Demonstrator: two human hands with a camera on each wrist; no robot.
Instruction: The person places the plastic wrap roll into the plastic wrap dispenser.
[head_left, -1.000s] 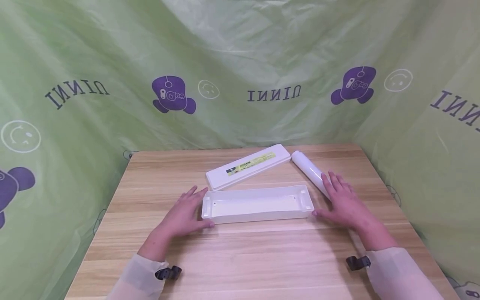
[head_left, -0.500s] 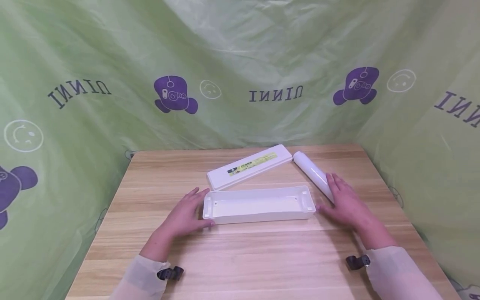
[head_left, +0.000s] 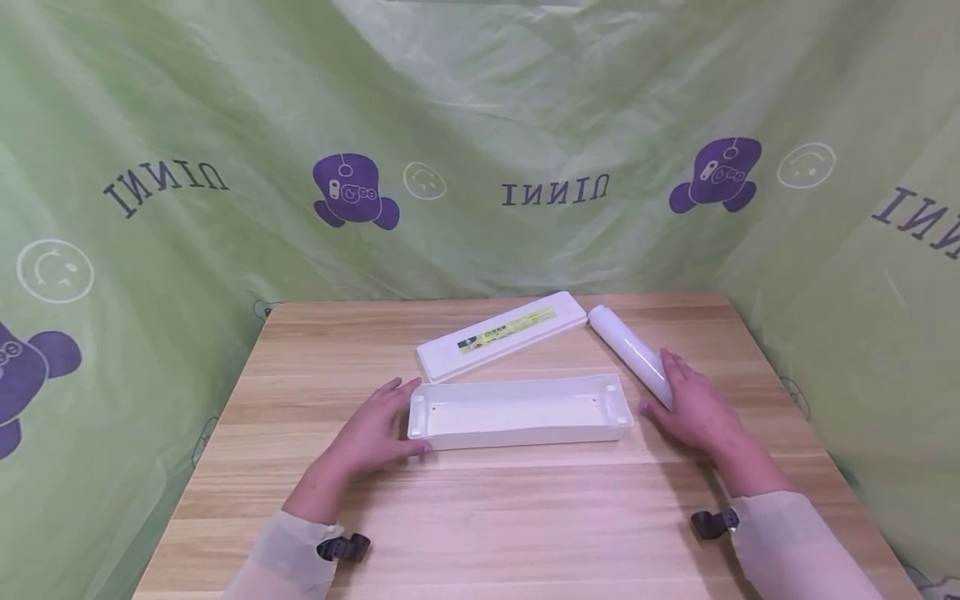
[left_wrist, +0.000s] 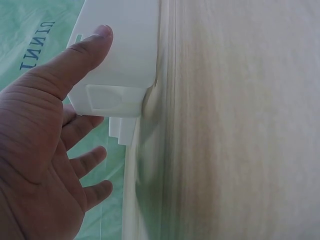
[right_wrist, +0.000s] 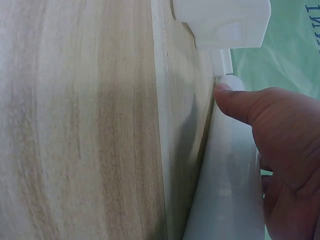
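Note:
A long white open-topped plastic box (head_left: 517,437) lies on the wooden table, its inside bare. At its left end my left hand (head_left: 372,432) grips it, thumb on the near wall (left_wrist: 130,45) and index finger at the far side; the other fingers hang free. To the right, a glossy white roll of cling film (head_left: 628,345) lies slanted. My right hand (head_left: 699,414) holds its near part, thumb on the side facing the box and fingers around the opposite side, mostly hidden in the right wrist view. Behind the box rests a white lid (head_left: 442,360) with a yellow-green label.
The wooden table (head_left: 480,533) is bounded by green printed cloth (head_left: 465,250) at the back and both sides. The lid's right corner sits close to the roll's far end. A black wrist camera (head_left: 341,547) is strapped at each sleeve.
My right thumb has moved off the box's right end and over to the roll, the hand shifting slightly right. My left hand stays at the box's left end.

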